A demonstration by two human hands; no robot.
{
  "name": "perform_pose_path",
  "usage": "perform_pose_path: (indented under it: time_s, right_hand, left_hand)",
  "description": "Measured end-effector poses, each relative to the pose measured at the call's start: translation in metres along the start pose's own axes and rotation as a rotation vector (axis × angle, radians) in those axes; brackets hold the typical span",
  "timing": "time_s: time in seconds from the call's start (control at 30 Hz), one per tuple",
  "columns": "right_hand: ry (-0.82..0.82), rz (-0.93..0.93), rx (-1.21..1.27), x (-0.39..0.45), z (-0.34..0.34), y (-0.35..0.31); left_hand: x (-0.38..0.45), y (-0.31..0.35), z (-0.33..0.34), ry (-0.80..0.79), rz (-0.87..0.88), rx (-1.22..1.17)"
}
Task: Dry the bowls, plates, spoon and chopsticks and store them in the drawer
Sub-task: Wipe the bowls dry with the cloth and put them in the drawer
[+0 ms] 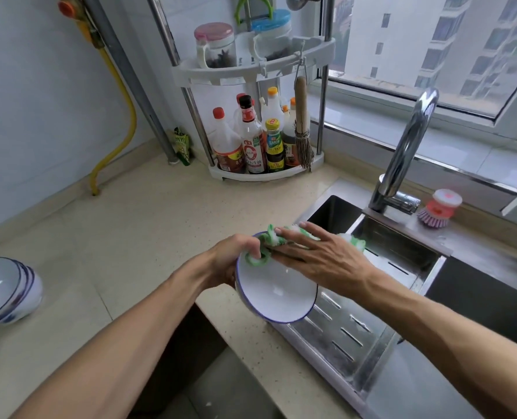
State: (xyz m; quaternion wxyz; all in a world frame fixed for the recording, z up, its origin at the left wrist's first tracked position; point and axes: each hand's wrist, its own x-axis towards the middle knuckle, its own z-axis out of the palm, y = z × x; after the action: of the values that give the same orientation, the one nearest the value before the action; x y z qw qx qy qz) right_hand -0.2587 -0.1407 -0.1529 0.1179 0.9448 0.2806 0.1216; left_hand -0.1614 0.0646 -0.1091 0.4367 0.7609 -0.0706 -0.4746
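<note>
A white bowl with a blue rim (277, 293) is held tilted over the counter's edge by the sink. My left hand (236, 258) grips its far left rim, thumb over the edge. My right hand (314, 255) lies flat with straight fingers on a green and white cloth (277, 237), pressing it against the bowl's upper rim and inside. A stack of similar white bowls with blue rims (6, 290) sits on the counter at the far left. No plates, spoon or chopsticks show.
A steel sink with a slotted drain tray (351, 328) lies to the right, with a tall tap (408, 146) behind. A corner rack of sauce bottles (260, 140) stands at the back. A pink dish brush (438, 207) sits by the window sill.
</note>
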Motion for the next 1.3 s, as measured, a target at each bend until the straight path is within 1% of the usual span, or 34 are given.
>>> perform_pose_path:
  time_s: [0.03, 0.1, 0.2, 0.27, 0.3, 0.33, 0.37, 0.4, 0.47, 0.5, 0.53, 0.57, 0.6, 0.63, 0.67, 0.7, 0.77, 0.83, 0.87, 0.9, 0.93, 0.97, 1.0, 1.03, 1.07, 1.1, 1.13, 1.2, 1.23, 1.3]
  right_hand:
    - [0.019, -0.014, -0.002, 0.001, -0.001, 0.0]
    - [-0.009, 0.024, 0.059, -0.001, -0.003, -0.003]
    - [-0.039, 0.192, 0.206, -0.01, 0.001, -0.022]
    - [-0.054, 0.274, 0.436, -0.009, 0.004, -0.043]
    - [-0.046, 0.303, 0.54, -0.007, 0.003, -0.053]
    - [-0.004, 0.323, 0.603, -0.003, 0.002, -0.06]
    - [0.054, 0.333, 0.605, -0.003, 0.0, -0.064]
    - [0.106, 0.322, 0.58, -0.002, -0.001, -0.063]
    - [0.12, 0.281, 0.511, -0.004, -0.007, -0.057]
    - [0.107, 0.273, 0.493, -0.005, -0.01, -0.053]
    - [0.091, 0.277, 0.499, -0.006, -0.013, -0.051]
    - [0.068, 0.293, 0.529, -0.006, -0.015, -0.048]
    - [0.042, 0.307, 0.557, -0.007, -0.017, -0.045]
    - [0.023, 0.327, 0.58, -0.008, -0.019, -0.042]
    - [-0.008, 0.349, 0.616, -0.01, -0.02, -0.038]
    - [-0.035, 0.371, 0.649, -0.012, -0.022, -0.034]
    - [-0.075, 0.395, 0.69, -0.012, -0.027, -0.027]
    - [-0.114, 0.415, 0.734, -0.011, -0.032, -0.022]
    - [-0.127, 0.433, 0.746, -0.01, -0.034, -0.02]
    - [-0.124, 0.467, 0.766, -0.01, -0.036, -0.017]
    - [-0.087, 0.53, 0.821, -0.011, -0.037, -0.012]
    - [-0.019, 0.626, 0.905, -0.014, -0.036, -0.008]
    - [0.076, 0.766, 1.029, -0.019, -0.036, -0.003]
    - [0.194, 0.918, 1.134, -0.024, -0.035, 0.002]
    - [0.307, 1.039, 1.165, -0.028, -0.033, 0.004]
    - [0.383, 1.109, 1.175, -0.03, -0.033, 0.003]
    - [0.434, 1.141, 1.226, -0.029, -0.034, -0.002]
    - [0.498, 1.115, 1.437, -0.013, -0.038, -0.026]
    - [0.499, 1.056, 1.475, -0.002, -0.041, -0.041]
    - [0.478, 0.924, 1.403, 0.014, -0.036, -0.065]
  left_hand:
    - [0.0, -0.001, -0.002, -0.021, -0.003, -0.006]
    - [0.0, -0.003, -0.005, 0.04, 0.015, -0.033]
    - [0.0, 0.002, 0.0, 0.268, 0.076, -0.132]
    - [0.001, 0.006, 0.007, 0.398, 0.119, -0.21]
    - [0.001, 0.006, 0.011, 0.43, 0.123, -0.254]
    - [0.002, 0.006, 0.012, 0.436, 0.112, -0.295]
    - [0.002, 0.004, 0.014, 0.396, 0.088, -0.341]
    - [0.003, 0.002, 0.012, 0.316, 0.058, -0.388]
    - [0.003, 0.0, 0.01, 0.166, 0.008, -0.431]
    - [0.004, 0.001, 0.009, 0.144, -0.003, -0.398]
    - [0.005, 0.002, 0.009, 0.17, 0.013, -0.308]
    - [0.005, 0.004, 0.009, 0.234, 0.074, -0.169]
    - [0.005, 0.004, 0.009, 0.298, 0.19, -0.001]
    - [0.002, 0.005, 0.009, 0.327, 0.323, 0.188]
    - [-0.001, 0.005, 0.008, 0.294, 0.41, 0.409]
    - [-0.005, 0.006, 0.009, 0.228, 0.443, 0.659]
    - [-0.005, 0.006, 0.01, 0.137, 0.424, 1.111]
    - [0.0, 0.008, 0.011, 0.125, 0.461, 1.394]
    - [0.002, 0.01, 0.01, 0.117, 0.478, 1.435]
    - [0.004, 0.012, 0.009, 0.102, 0.479, 1.402]
    - [0.004, 0.013, 0.008, 0.069, 0.454, 1.27]
    - [0.002, 0.013, 0.009, 0.018, 0.403, 1.069]
    - [-0.001, 0.013, 0.009, -0.032, 0.352, 0.863]
    - [-0.004, 0.012, 0.011, -0.07, 0.326, 0.717]
    - [-0.005, 0.011, 0.012, -0.067, 0.323, 0.626]
    - [-0.006, 0.01, 0.014, -0.045, 0.32, 0.551]
    - [-0.007, 0.01, 0.017, -0.008, 0.326, 0.487]
    - [-0.006, 0.01, 0.024, 0.046, 0.338, 0.344]
    - [-0.004, 0.01, 0.028, 0.028, 0.344, 0.28]
    - [-0.002, 0.01, 0.036, -0.01, 0.379, 0.194]
